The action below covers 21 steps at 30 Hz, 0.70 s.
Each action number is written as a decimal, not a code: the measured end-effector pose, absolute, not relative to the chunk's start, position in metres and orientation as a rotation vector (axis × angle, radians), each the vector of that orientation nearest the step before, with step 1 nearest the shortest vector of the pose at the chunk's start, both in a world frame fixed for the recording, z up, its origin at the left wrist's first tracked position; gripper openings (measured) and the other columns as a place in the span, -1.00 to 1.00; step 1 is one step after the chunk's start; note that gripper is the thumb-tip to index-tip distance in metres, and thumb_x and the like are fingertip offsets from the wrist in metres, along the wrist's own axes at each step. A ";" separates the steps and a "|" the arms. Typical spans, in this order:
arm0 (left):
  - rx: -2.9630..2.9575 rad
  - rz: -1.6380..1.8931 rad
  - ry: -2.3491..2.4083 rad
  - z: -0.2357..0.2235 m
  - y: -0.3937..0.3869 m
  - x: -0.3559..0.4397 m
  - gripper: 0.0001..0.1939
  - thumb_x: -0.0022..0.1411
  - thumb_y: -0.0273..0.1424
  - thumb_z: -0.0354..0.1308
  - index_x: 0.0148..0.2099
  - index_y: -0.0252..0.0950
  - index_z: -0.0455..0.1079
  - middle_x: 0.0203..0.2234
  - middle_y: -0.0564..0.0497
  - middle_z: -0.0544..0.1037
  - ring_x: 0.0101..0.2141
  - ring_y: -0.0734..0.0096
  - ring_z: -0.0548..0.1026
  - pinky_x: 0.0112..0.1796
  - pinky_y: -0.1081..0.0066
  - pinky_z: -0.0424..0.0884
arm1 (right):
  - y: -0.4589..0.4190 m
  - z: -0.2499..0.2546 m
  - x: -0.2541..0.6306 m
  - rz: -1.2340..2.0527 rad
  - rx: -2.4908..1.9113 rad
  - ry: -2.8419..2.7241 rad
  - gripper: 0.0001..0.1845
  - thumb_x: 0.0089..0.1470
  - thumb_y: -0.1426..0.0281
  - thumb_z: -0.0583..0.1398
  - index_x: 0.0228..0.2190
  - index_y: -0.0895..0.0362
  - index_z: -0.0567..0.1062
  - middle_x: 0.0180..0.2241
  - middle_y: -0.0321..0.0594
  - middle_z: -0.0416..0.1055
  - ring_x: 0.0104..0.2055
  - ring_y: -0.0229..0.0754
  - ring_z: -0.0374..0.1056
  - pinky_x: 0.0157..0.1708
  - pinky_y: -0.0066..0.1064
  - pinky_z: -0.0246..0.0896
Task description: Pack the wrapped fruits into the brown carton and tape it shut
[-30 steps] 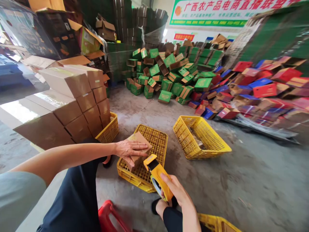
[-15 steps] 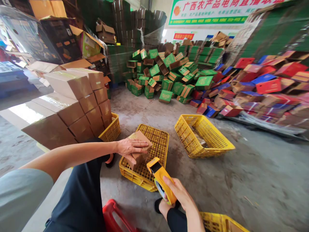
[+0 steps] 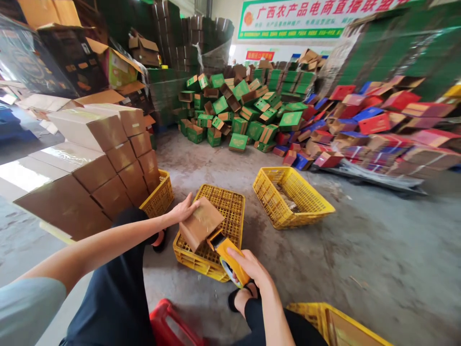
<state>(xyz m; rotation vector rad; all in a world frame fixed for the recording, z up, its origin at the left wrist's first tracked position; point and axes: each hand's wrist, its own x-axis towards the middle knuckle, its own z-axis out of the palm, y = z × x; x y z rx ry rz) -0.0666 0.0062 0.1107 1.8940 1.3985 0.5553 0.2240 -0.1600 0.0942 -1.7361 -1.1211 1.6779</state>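
I can make out a pale grey-green short sleeve (image 3: pixel 34 307) on the left arm, its plain hem leaving the forearm uncovered. The left hand (image 3: pixel 185 209) and right hand (image 3: pixel 249 265) are both bare. Lower down I see dark navy trousers (image 3: pixel 111 293), smooth and loosely creased, cropped over bare ankles, and black low-cut shoes (image 3: pixel 233 301); finer detail escapes me.

On my feed I see a packing warehouse, given the heaped green cartons (image 3: pixel 238 126), stacked brown boxes (image 3: pixel 86 168), wall banner (image 3: pixel 317 19) and concrete floor (image 3: pixel 360 250).
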 end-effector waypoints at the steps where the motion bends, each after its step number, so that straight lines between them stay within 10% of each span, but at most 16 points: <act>1: 1.712 0.490 1.426 0.112 0.008 -0.066 0.00 0.28 0.34 -0.08 0.30 -0.45 0.41 0.18 -0.36 0.52 0.23 -0.15 0.46 0.19 0.14 0.37 | -0.157 0.093 0.223 1.695 -1.738 -1.125 -0.47 0.20 -0.08 0.22 -0.46 0.15 0.48 -0.70 -0.27 0.44 -0.69 -0.23 0.36 -0.64 -0.47 0.33; 10: 1.316 0.459 1.363 0.126 -0.001 -0.078 -0.14 0.13 0.40 0.07 -0.18 -0.35 0.64 -0.22 -0.14 0.72 -0.15 0.00 0.67 -0.13 0.31 0.55 | -0.152 0.101 0.216 1.547 -1.729 -1.295 -0.44 0.11 -0.11 0.25 -0.50 0.15 0.51 -0.71 -0.27 0.44 -0.67 -0.20 0.40 -0.64 -0.47 0.33; 21: 0.896 0.524 1.057 0.071 -0.027 -0.052 -0.05 0.27 0.38 -0.10 0.16 -0.38 0.51 0.07 -0.24 0.63 0.05 0.00 0.61 0.01 0.19 0.55 | -0.151 0.150 0.263 1.594 -1.847 -1.386 -0.40 0.02 -0.19 0.29 -0.44 0.14 0.52 -0.67 -0.23 0.49 -0.65 -0.13 0.43 -0.68 -0.43 0.29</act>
